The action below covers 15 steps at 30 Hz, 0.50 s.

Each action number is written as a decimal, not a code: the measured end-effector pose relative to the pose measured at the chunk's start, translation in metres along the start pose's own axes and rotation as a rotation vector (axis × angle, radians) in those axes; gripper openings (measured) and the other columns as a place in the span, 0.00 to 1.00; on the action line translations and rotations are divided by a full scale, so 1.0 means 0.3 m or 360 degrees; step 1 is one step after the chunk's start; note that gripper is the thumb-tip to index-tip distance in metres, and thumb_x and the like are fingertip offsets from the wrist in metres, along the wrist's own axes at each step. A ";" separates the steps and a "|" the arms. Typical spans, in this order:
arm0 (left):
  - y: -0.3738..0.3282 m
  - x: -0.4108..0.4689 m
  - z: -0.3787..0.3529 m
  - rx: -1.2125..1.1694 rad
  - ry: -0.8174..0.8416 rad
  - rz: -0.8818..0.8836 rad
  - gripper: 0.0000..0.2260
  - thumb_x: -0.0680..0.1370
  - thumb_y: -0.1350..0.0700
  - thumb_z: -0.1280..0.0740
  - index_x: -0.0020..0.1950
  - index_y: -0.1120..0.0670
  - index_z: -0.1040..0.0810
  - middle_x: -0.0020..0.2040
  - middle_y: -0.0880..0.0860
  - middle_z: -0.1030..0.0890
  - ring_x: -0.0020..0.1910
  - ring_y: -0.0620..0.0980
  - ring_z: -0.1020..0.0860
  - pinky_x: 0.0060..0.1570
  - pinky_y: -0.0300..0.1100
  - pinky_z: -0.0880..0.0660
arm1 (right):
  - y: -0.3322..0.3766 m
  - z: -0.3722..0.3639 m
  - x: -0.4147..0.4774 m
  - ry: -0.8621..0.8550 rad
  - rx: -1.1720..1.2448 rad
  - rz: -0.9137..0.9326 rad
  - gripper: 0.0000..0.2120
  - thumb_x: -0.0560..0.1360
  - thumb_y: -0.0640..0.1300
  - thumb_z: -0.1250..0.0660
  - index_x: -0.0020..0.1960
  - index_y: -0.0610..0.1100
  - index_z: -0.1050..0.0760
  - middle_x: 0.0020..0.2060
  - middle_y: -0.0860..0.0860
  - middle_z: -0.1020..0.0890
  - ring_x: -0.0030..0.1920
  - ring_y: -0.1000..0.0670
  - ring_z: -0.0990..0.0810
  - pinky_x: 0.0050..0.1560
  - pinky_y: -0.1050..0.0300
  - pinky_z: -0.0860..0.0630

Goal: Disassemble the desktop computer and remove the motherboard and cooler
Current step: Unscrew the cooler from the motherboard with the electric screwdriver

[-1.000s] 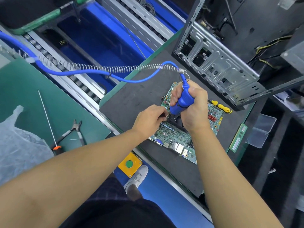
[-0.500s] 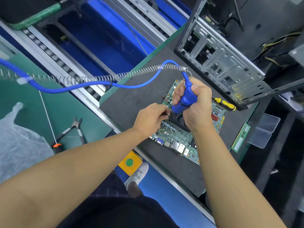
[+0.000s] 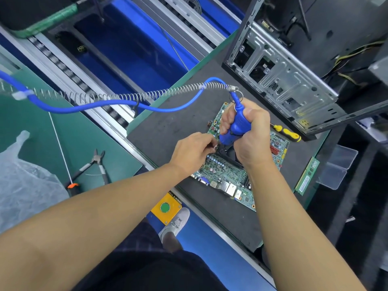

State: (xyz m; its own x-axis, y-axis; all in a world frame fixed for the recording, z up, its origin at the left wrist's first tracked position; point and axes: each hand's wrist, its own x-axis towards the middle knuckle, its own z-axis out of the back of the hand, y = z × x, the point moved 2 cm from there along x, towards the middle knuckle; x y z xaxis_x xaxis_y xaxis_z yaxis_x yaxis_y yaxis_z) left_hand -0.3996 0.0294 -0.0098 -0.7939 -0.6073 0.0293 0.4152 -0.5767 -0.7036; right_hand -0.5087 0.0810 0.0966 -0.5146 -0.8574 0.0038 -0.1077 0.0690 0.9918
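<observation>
A crumpled clear plastic bag point(image 3: 25, 181) lies at far left on a green mat point(image 3: 42, 127), with steel side cutters point(image 3: 97, 164) just beside it. A blue hose sheathed in a steel coil spring point(image 3: 117, 101) runs across to the dark grey work surface point(image 3: 163, 131). There the green motherboard point(image 3: 222, 171) lies flat, its black cooler point(image 3: 230, 156) mounted near the middle. The left hand point(image 3: 193, 152) sits over the board's left edge. Its fingers are curled and pinch a small silvery piece point(image 3: 215, 146) at the cooler's left corner; I cannot tell whether it is a screw or a bit. The right hand point(image 3: 252, 139) wraps tightly round a blue powered screwdriver point(image 3: 237, 124), tilted tip-down at that same corner, just beside the left fingertips. Right of the board lie a yellow-handled screwdriver point(image 3: 287, 134) and a green memory stick point(image 3: 307, 179). The open grey metal computer case point(image 3: 283, 80) stands behind them.
</observation>
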 end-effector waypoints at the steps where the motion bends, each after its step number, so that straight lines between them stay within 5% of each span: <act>1: 0.001 -0.001 -0.001 0.0018 -0.0006 -0.0001 0.04 0.76 0.56 0.29 0.48 0.48 0.22 0.37 0.40 0.33 0.40 0.38 0.37 0.37 0.40 0.39 | -0.001 0.001 -0.002 0.0008 0.0006 0.0006 0.10 0.68 0.47 0.45 0.31 0.47 0.30 0.28 0.49 0.28 0.30 0.45 0.34 0.34 0.48 0.37; 8: -0.003 -0.007 0.003 0.0109 -0.0019 -0.0008 0.05 0.76 0.54 0.29 0.47 0.45 0.23 0.40 0.41 0.23 0.42 0.45 0.26 0.32 0.39 0.42 | -0.004 0.002 -0.002 0.0000 -0.0013 -0.0010 0.10 0.68 0.48 0.45 0.32 0.45 0.31 0.27 0.48 0.29 0.30 0.45 0.34 0.33 0.51 0.36; 15: -0.002 -0.012 0.004 0.0104 -0.0025 -0.0022 0.04 0.77 0.52 0.30 0.49 0.44 0.22 0.44 0.43 0.20 0.46 0.47 0.23 0.35 0.41 0.35 | 0.029 0.023 -0.002 0.0029 0.0087 0.0079 0.11 0.70 0.50 0.44 0.33 0.48 0.27 0.30 0.50 0.26 0.32 0.45 0.32 0.37 0.50 0.34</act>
State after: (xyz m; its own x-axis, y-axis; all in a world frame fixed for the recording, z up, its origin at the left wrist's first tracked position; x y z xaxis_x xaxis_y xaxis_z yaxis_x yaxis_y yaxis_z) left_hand -0.3965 0.0313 -0.0087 -0.7930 -0.6072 0.0505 0.4324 -0.6193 -0.6554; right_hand -0.5150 0.0856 0.1043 -0.5050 -0.8613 0.0556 -0.1292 0.1391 0.9818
